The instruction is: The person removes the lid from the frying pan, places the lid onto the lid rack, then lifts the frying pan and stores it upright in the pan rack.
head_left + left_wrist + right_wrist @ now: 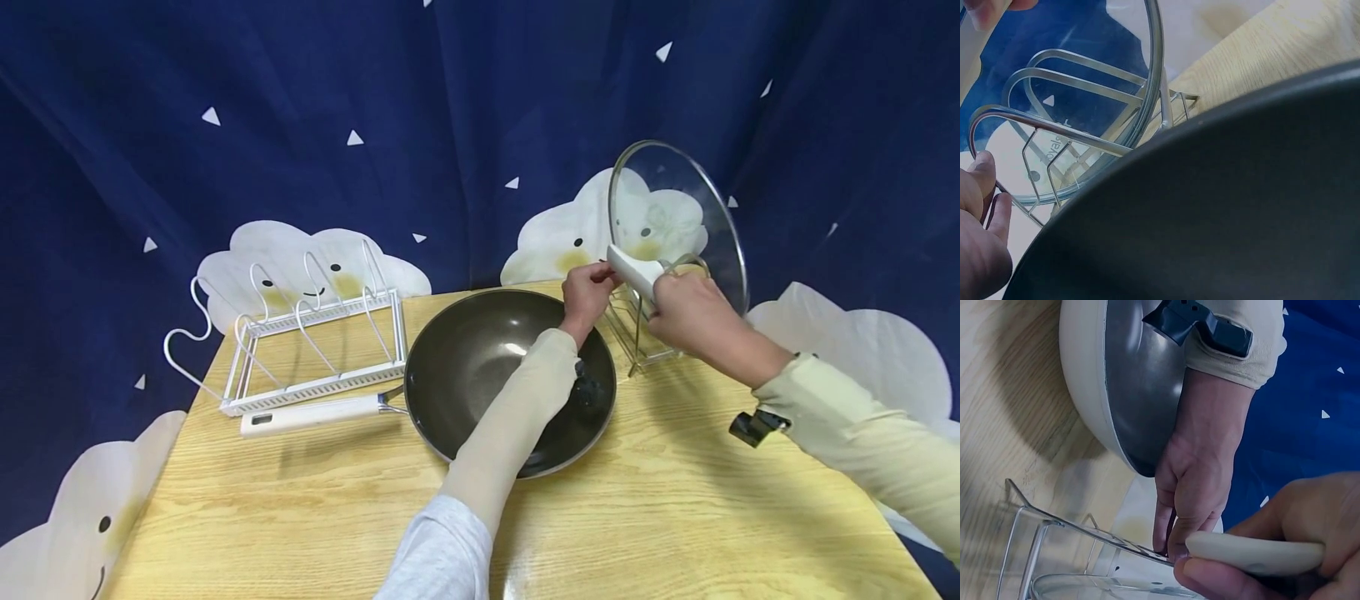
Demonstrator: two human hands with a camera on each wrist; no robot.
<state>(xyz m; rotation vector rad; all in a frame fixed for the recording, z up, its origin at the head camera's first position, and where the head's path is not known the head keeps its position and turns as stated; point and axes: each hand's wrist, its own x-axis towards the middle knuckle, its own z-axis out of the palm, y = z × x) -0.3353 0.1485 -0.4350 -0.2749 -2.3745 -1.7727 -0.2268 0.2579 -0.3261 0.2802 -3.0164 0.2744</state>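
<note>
Lid upright in the wire rack, both hands on it

The right hand [686, 312] grips the lid [675, 221] by its white handle [636, 272], far right on the tabletop [675, 517]; the left hand [588, 292] pinches the rack [645, 346] wire just left of the handle, beyond the wok [480, 367].

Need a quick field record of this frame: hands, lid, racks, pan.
right hand: grips the white handle of the round glass lid
left hand: fingers on the silver wire stand, near the handle's tip
glass lid: upright in the wire stand
dark non-stick wok: on the light wooden table, white handle pointing left
white wire rack: left of the wok, holds nothing
</note>
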